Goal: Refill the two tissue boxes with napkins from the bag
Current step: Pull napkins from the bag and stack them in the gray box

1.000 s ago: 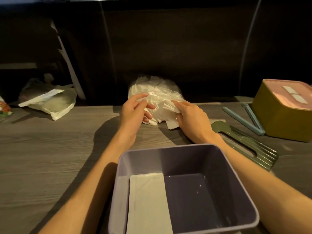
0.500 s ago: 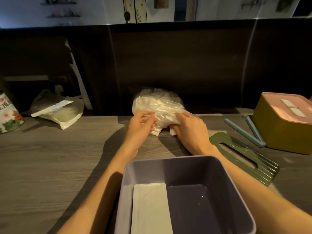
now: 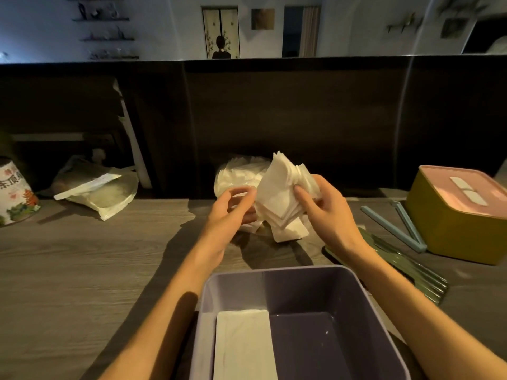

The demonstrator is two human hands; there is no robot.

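Observation:
My right hand (image 3: 326, 212) grips a thick stack of white napkins (image 3: 282, 196), lifted and tilted above the table. My left hand (image 3: 230, 212) has its curled fingers on the clear plastic napkin bag (image 3: 236, 174), at the stack's left edge. An open purple tissue box (image 3: 365, 305) stands near me with one folded pile of napkins (image 3: 244, 344) lying in its left half. A yellow tissue box (image 3: 450, 234) with a pink lid sits at the right.
A green slotted lid (image 3: 406, 267) and a blue bag clip (image 3: 395, 229) lie right of my right arm. Another plastic bag (image 3: 101, 193) and a printed can (image 3: 13, 193) stand at the far left. A dark partition rises behind the table.
My right hand has pulled a stack of napkins out of the bag and raised it. The left hand stayed at the bag. The camera tilted up.

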